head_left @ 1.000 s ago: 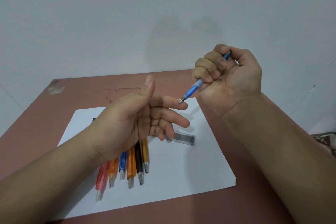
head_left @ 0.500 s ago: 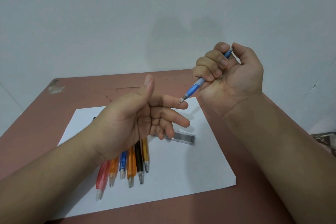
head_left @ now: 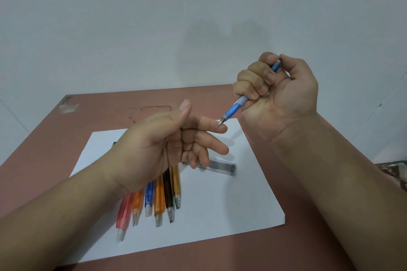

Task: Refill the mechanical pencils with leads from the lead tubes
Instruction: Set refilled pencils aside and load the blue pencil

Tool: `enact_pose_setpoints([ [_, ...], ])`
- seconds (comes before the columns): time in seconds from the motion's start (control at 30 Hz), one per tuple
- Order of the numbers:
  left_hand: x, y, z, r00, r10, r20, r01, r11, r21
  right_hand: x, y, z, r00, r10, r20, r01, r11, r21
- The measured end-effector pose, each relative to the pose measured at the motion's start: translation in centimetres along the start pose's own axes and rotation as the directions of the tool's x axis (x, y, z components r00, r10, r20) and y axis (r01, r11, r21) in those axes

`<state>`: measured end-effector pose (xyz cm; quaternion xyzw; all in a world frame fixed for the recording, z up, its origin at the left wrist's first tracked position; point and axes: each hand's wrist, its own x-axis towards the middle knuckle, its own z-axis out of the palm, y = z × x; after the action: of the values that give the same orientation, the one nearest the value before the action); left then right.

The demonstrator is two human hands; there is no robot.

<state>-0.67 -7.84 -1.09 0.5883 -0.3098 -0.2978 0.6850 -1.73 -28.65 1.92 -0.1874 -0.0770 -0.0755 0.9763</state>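
Note:
My right hand grips a blue mechanical pencil in a fist, thumb over its top end, tip pointing down-left. The pencil's tip touches the outstretched index finger of my left hand, which is held above the paper with thumb up and fingers loosely extended, holding nothing. Several mechanical pencils in red, orange, blue, brown and amber lie side by side on the white paper, partly hidden under my left hand. A clear lead tube lies on the paper just beyond them.
The paper lies on a reddish-brown table that meets a pale wall at the back. A worn patch marks the table's far left corner. A patterned surface shows past the right edge.
My right thumb has shifted slightly over the pencil's top end. The pencil tip stays against my left index finger, and both hands are otherwise almost still.

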Motion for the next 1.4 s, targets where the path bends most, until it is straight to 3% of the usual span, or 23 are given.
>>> enact_pose_setpoints([
  [0.23, 0.0, -0.3, 0.3, 0.994, 0.063, -0.084, -0.046, 0.979, 0.2, -0.1, 0.0, 0.0, 1.0, 0.004, -0.01, -0.004, 1.0, 0.0],
  [0.87, 0.3, -0.6, 0.9, 0.964, 0.185, -0.193, -0.123, 0.948, 0.293, -0.5, 1.1, 0.1, 0.999, 0.033, 0.028, -0.033, 0.999, 0.012],
  [1.07, 0.5, -0.6, 0.6, 0.949, 0.191, -0.251, -0.091, 0.928, 0.36, -0.1, 1.8, 0.0, 1.0, 0.015, 0.007, -0.014, 0.984, -0.179],
  [1.17, 0.5, -0.4, 0.4, 0.935, 0.181, -0.304, -0.043, 0.911, 0.411, -0.3, 2.6, -0.2, 0.998, 0.049, -0.032, -0.058, 0.914, -0.402],
  [1.3, 0.5, -0.2, 0.1, 0.914, 0.193, -0.358, 0.036, 0.838, 0.544, -0.8, 3.7, -0.5, 0.997, 0.023, -0.069, -0.069, 0.598, -0.799],
  [1.4, 0.5, 0.1, 0.5, 0.928, 0.185, -0.324, 0.072, 0.763, 0.642, -1.2, 4.1, -0.3, 0.996, 0.022, -0.092, -0.092, 0.452, -0.887],
])
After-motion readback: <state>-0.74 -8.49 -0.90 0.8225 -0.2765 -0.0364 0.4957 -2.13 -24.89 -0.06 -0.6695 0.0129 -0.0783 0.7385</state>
